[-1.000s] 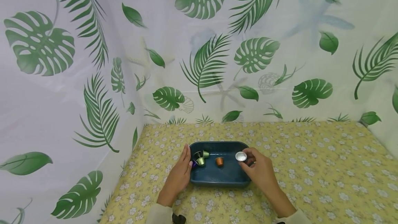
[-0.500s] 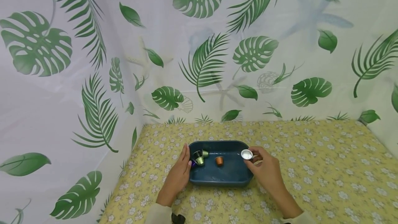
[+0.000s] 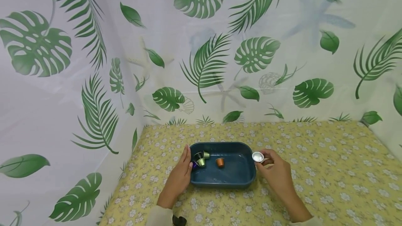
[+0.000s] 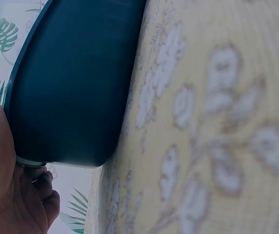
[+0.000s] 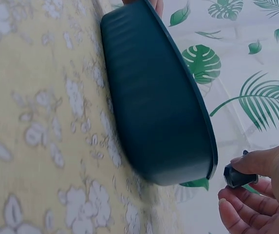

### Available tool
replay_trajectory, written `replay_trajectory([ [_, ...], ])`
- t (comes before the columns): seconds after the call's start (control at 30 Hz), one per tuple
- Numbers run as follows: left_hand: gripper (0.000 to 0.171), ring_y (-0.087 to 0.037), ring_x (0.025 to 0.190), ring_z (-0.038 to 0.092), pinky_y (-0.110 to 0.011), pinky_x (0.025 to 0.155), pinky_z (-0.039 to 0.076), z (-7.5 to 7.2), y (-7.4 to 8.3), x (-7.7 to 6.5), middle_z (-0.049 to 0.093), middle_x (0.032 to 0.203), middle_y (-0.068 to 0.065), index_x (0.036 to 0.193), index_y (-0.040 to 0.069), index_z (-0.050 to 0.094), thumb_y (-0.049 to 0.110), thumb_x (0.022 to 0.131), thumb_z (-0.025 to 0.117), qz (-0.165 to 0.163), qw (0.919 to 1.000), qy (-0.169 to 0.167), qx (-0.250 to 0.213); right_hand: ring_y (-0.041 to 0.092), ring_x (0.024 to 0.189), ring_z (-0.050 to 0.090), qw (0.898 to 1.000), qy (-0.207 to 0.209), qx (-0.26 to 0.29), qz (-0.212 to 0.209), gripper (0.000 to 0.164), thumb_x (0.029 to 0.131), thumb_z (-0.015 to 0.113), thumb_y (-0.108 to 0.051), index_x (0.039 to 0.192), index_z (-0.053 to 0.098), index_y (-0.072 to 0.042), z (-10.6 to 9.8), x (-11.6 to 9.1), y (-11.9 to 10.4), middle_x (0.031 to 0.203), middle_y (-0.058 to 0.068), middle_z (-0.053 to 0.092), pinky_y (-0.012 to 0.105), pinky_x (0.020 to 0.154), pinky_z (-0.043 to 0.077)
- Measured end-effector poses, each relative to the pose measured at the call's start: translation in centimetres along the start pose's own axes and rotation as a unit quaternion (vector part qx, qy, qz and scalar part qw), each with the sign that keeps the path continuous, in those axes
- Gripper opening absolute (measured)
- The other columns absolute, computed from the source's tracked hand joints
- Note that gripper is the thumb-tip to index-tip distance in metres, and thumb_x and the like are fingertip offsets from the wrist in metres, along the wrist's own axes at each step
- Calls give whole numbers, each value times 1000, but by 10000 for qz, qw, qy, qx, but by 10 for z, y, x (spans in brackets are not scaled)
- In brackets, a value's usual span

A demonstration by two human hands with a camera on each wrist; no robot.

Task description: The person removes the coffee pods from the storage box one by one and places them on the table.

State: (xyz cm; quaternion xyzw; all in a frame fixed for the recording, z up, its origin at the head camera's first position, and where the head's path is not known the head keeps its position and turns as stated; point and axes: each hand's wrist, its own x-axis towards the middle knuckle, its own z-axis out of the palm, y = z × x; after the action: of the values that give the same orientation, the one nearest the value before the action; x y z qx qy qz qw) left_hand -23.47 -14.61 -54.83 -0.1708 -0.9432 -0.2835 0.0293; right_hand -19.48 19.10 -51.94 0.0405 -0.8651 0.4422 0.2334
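A dark blue tray point(image 3: 223, 180) with raised walls stands in front of me. At its left end my left hand point(image 3: 177, 177) holds the wall, thumb at the rim and fingers along the outside. My right hand point(image 3: 277, 172) pinches a coffee capsule point(image 3: 258, 157) between thumb and fingers, just beyond the tray's right rim. Its silver lid faces the head camera; the right wrist view shows its dark body point(image 5: 237, 176). Inside the tray, an orange capsule point(image 3: 220, 162) lies near the middle. Green capsules point(image 3: 201, 162), a black capsule point(image 3: 198, 155) and a purple capsule point(image 3: 194, 165) cluster at the left.
A yellow floral cloth point(image 3: 326, 170) covers the table under the tray. Behind and to the left rise white sheets point(image 3: 276, 16) printed with green leaves.
The right hand has carried the capsule rightward, from above the tray's right side to outside its rim. The left hand stays at the left end.
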Motion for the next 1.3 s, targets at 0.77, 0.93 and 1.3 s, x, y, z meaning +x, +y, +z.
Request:
replay_trajectory([
  [0.77,59,-27,153,22,-50,117,31,0,1,0,-2,170,-1,163,5,11,25,113,35,2,10000,-23,17,22,74,68,9993,-144,-253,220,38,80,85,1,113,67,0,0,-4,33,93,12,73,25,60,52],
  [0.93,59,-27,153,22,-50,117,31,1,0,-3,-2,170,-1,163,6,11,25,113,35,-45,10000,8,51,21,76,68,9975,-383,-293,522,38,81,84,-1,114,67,0,2,-6,37,97,14,73,25,61,52],
  [1.3,59,-26,153,21,-50,118,31,0,1,-1,-3,170,0,163,6,11,25,113,35,-4,10000,-17,55,19,76,67,9921,-748,-445,904,39,83,85,-10,117,66,-2,1,-8,43,102,16,74,34,64,55],
])
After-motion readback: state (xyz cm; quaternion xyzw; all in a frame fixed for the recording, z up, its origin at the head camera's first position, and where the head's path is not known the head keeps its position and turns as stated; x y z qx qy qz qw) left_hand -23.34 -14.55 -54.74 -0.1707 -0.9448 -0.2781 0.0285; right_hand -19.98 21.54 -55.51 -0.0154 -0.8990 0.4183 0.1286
